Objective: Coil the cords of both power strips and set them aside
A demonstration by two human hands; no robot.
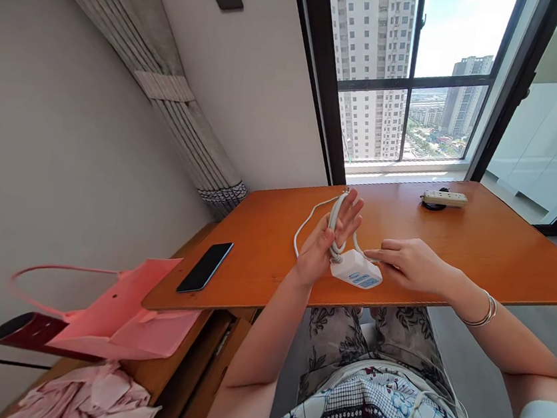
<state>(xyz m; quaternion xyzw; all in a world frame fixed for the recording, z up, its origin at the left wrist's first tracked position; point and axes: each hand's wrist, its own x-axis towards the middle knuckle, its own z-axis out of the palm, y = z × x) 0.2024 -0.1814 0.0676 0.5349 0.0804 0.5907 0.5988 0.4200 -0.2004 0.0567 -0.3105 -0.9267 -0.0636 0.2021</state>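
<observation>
My left hand (319,244) holds several loops of a white power cord (333,214), with the thumb pressed over them and the fingers partly stretched up through the coil. Below the loops, just above the table's near edge, is a white block (357,269) with blue label patches, which looks like a small power strip; the cord enters its left end. My right hand (410,263) is beside the block, its fingertips pinched together on a stretch of the cord behind it. A loose length of cord curves out to the left of my left hand, over the tabletop.
On the orange-brown wooden table (500,248) lie a black phone (205,267) at the left and another white power strip (444,199) with a black cord at the back right. A pink bag (131,309) and pink cloth (91,397) rest on lower furniture at the left. A window stands behind.
</observation>
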